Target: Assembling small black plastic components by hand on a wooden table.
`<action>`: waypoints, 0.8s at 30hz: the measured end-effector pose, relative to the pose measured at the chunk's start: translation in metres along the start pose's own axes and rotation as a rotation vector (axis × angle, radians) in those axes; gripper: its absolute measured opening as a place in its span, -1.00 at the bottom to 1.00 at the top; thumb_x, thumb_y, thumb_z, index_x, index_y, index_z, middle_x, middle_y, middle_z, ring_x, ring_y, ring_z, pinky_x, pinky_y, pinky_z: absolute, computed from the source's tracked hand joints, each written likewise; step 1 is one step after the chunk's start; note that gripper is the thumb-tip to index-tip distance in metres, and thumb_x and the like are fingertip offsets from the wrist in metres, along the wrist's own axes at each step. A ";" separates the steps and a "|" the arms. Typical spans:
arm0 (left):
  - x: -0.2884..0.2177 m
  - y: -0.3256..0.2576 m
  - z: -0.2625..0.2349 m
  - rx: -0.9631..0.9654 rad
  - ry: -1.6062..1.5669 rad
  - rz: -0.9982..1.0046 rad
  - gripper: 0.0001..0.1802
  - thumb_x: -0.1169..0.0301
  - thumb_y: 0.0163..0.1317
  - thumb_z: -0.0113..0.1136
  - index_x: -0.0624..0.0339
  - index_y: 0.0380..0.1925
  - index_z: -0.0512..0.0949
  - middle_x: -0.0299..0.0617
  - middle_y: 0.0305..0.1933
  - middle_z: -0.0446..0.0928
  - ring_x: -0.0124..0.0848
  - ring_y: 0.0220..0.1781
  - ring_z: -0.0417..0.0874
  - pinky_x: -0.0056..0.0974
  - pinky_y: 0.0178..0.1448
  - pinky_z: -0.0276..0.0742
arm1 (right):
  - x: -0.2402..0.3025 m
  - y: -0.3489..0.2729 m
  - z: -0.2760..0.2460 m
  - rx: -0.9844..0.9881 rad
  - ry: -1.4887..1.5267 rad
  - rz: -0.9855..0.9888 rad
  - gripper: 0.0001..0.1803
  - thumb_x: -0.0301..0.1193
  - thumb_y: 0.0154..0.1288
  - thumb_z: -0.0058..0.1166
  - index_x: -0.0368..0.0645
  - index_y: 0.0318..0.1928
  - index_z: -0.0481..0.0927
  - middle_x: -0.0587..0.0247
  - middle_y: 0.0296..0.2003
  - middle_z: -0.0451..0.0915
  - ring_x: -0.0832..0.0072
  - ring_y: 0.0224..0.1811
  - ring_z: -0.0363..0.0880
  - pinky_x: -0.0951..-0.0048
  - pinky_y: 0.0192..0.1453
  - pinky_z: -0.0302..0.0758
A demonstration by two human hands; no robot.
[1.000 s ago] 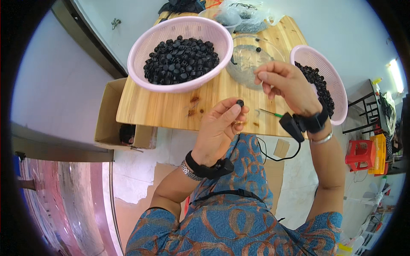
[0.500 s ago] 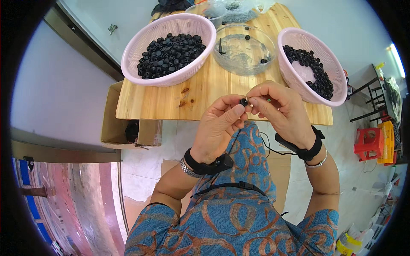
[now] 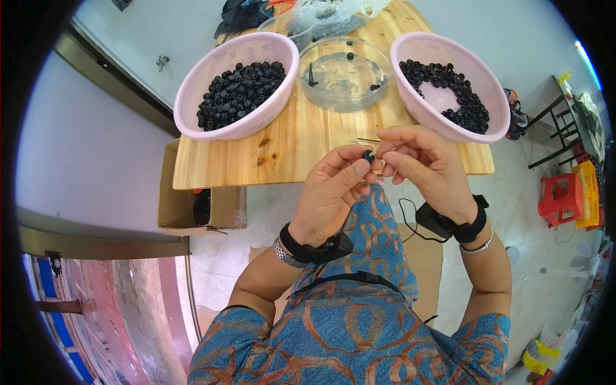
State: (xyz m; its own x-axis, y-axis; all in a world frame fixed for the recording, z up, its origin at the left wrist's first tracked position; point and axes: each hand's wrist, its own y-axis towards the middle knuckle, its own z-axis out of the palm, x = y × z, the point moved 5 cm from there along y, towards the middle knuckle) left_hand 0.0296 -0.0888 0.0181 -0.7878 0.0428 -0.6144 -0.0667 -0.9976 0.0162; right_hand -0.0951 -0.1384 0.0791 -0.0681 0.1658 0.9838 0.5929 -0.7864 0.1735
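Observation:
My left hand pinches a small round black plastic part between thumb and fingertips, just past the table's near edge. Close against it, the thumb and fingers of my right hand are pressed together. A tiny pale tip shows at the black part between the two hands; what my right fingers hold is too small to make out. A thin dark stick shows beside my right fingertips, and I cannot tell whether it is held or lies on the table.
On the wooden table, a pink basket of black parts stands left and another pink basket right. Between them is a clear round tub with a few black pieces. A cardboard box stands below, a red stool at right.
The view has shifted, so the baskets and tub sit further left. Both hands stay together at the black part; the thin dark stick now shows by my right fingertips.

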 end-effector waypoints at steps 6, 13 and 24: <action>0.006 0.006 0.003 -0.064 0.016 -0.069 -0.77 0.50 0.23 -0.01 0.24 -0.09 0.41 -0.13 -0.19 0.51 -0.53 -0.31 0.51 -0.50 -0.26 0.48 | 0.016 -0.005 -0.037 -0.077 -0.229 -0.040 -0.80 -0.51 0.14 0.05 -0.27 -0.19 0.51 0.30 -0.38 0.54 0.66 -0.37 0.50 0.61 -0.34 0.42; 0.018 0.008 0.003 -0.069 0.076 -0.121 -0.77 0.51 0.23 -0.02 0.23 -0.09 0.39 -0.15 -0.24 0.49 -0.51 -0.34 0.48 -0.48 -0.28 0.45 | 0.033 0.051 -0.168 -0.052 -1.137 -0.026 -0.84 -0.49 0.04 0.02 -0.34 -0.35 0.50 0.22 -0.54 0.51 0.56 -0.48 0.45 0.53 -0.37 0.39; 0.042 0.008 -0.004 -0.056 0.063 -0.256 -0.81 0.49 0.22 0.02 0.22 -0.16 0.42 -0.15 -0.25 0.53 -0.49 -0.33 0.53 -0.44 -0.27 0.46 | -0.047 0.103 -0.206 0.309 -1.316 0.488 -0.82 -0.43 -0.09 0.11 -0.30 -0.45 0.58 0.18 -0.61 0.58 0.46 -0.60 0.56 0.45 -0.48 0.46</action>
State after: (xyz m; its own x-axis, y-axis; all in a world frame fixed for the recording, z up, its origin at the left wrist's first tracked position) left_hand -0.0018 -0.0948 -0.0105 -0.7096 0.2925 -0.6410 -0.2238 -0.9562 -0.1886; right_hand -0.1959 -0.3504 0.0597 0.8655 0.4760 0.1559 0.4992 -0.7939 -0.3472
